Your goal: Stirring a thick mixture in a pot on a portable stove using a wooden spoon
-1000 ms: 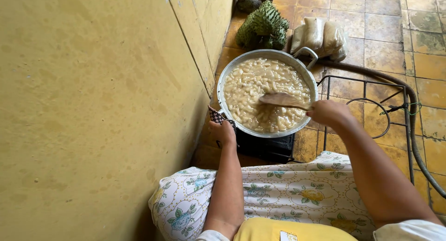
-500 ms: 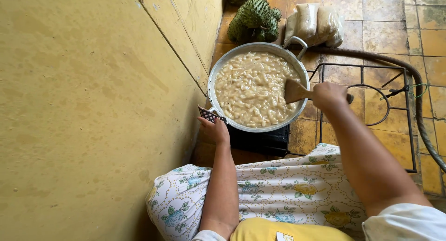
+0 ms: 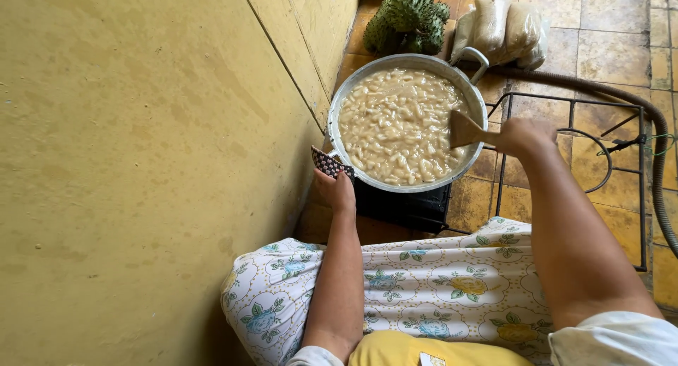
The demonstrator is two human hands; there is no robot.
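A wide metal pan [image 3: 353, 98] full of pale, lumpy food [image 3: 395, 122] sits on a low black burner [image 3: 402, 207] on the floor. My right hand [image 3: 526, 136] grips a wooden spatula [image 3: 466, 129] whose blade rests at the pan's right side. My left hand [image 3: 337, 192] holds a patterned cloth [image 3: 330, 163] against the pan's near-left rim. A floral cloth [image 3: 424, 288] covers my lap below.
A yellow wall [image 3: 141, 161] rises close on the left. Spiky green fruits [image 3: 409, 16] and a pale sack [image 3: 501, 27] lie behind the pan. A black metal stand [image 3: 572, 136] and a brown hose [image 3: 657, 168] occupy the tiled floor to the right.
The spatula has swept from the middle of the pan to its right side with my right hand. My left hand has stayed at the near rim.
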